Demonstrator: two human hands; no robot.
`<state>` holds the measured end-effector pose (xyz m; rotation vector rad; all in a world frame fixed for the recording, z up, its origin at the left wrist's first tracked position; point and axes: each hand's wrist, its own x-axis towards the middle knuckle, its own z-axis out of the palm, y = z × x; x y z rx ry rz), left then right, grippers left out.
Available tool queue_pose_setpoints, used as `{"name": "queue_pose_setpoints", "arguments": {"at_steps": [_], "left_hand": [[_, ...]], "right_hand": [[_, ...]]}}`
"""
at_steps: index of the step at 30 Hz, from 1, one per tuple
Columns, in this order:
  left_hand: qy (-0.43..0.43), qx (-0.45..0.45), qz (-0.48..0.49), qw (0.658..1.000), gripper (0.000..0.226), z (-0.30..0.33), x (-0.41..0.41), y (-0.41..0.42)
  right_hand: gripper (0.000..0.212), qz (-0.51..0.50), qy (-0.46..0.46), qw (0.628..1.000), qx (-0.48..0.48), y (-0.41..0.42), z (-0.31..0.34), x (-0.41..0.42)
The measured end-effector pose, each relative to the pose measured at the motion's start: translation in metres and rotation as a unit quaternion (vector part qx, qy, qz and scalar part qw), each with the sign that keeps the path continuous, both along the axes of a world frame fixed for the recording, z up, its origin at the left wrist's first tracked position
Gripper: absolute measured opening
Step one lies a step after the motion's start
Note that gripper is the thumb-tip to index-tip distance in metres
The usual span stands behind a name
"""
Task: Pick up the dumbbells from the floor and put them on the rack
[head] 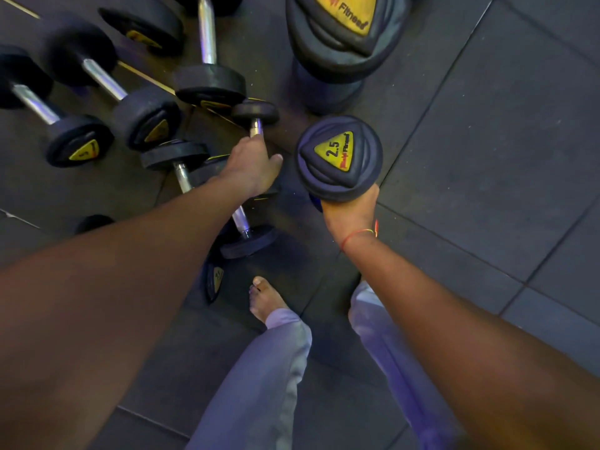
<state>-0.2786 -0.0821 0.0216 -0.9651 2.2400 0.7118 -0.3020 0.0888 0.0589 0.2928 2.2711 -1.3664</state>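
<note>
Taking the 2.5 dumbbell (339,157) in the right hand as the landmark, three larger dumbbells lie on the dark tiled floor (487,157) well to its left: a 5-marked dumbbell (48,115) farthest out, a second dumbbell (113,82) beside it, and a third dumbbell (207,53) pointing up the frame. Nearer the landmark, still to its left, the left hand (251,167) reaches down with fingers curled round the chrome bar of a small dumbbell (256,120); its upper head shows above the knuckles. Just beneath that hand another small dumbbell (194,177) lies on the floor, its bar running down to a head near a bare foot (264,300). The right hand (352,212) grips the landmark from below, fingers wrapped round its hidden bar, the yellow-labelled end facing the camera, raised off the floor. Above the landmark stands a big upright dumbbell (341,34). No rack is visible.
</note>
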Motion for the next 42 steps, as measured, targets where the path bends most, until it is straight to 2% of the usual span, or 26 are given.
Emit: {"name": "queue_pose_setpoints", "arguments": {"at_steps": [2, 6, 8, 10, 13, 15, 18, 21, 24, 27, 29, 35, 37, 39, 42], "left_hand": [[-0.006, 0.0, -0.013, 1.0, 0.053, 0.004, 0.001, 0.001], [-0.026, -0.045, -0.098, 0.994, 0.058, 0.004, -0.001, 0.002], [-0.038, -0.06, -0.093, 0.993, 0.062, -0.004, -0.004, 0.0], [-0.046, -0.048, -0.046, 0.997, 0.061, -0.022, -0.009, -0.004], [-0.015, -0.008, 0.119, 0.993, 0.05, -0.046, -0.021, -0.009], [0.016, 0.007, 0.24, 0.971, 0.047, -0.063, -0.032, -0.013], [0.025, 0.033, 0.351, 0.935, 0.048, -0.09, -0.04, -0.014], [0.006, 0.032, 0.387, 0.922, 0.046, -0.114, -0.044, -0.012], [-0.023, 0.018, 0.321, 0.947, 0.042, -0.124, -0.049, -0.016], [-0.014, 0.019, 0.27, 0.962, 0.038, -0.112, -0.044, -0.012], [0.0, 0.042, 0.28, 0.959, 0.034, -0.103, -0.038, 0.002], [0.105, 0.106, 0.397, 0.906, 0.031, -0.049, -0.003, 0.036], [0.137, 0.111, 0.434, 0.883, 0.04, -0.017, 0.008, 0.044], [0.173, 0.086, 0.439, 0.877, 0.045, 0.021, 0.017, 0.047], [0.217, 0.088, 0.462, 0.855, 0.029, 0.086, 0.028, 0.044]], "right_hand": [[0.027, -0.002, 0.008, 1.0, -0.011, -0.001, 0.011, -0.003], [0.028, 0.003, 0.009, 1.0, -0.016, 0.002, 0.015, -0.007], [0.026, 0.019, 0.011, 1.0, 0.005, 0.004, 0.007, -0.009], [0.025, 0.028, 0.012, 0.999, 0.013, 0.006, -0.006, -0.009], [0.026, 0.013, 0.005, 1.0, -0.009, 0.006, -0.028, -0.011], [0.026, 0.012, 0.013, 1.0, -0.016, 0.003, -0.048, -0.013], [0.026, 0.024, 0.035, 0.999, -0.006, -0.002, -0.075, -0.013], [0.026, 0.027, 0.045, 0.999, -0.003, -0.009, -0.093, -0.015], [0.027, 0.029, 0.04, 0.999, -0.004, -0.012, -0.1, -0.013], [0.029, 0.042, 0.032, 0.999, -0.002, -0.01, -0.089, -0.011], [0.028, 0.04, 0.034, 0.999, 0.0, -0.006, -0.078, -0.011], [0.023, 0.046, 0.042, 0.998, 0.029, 0.01, -0.02, -0.006], [0.024, 0.053, 0.045, 0.997, 0.03, 0.014, 0.009, -0.006], [0.024, 0.067, 0.048, 0.996, 0.038, 0.017, 0.043, -0.008], [0.019, 0.088, 0.057, 0.993, 0.05, 0.016, 0.098, -0.012]]}}
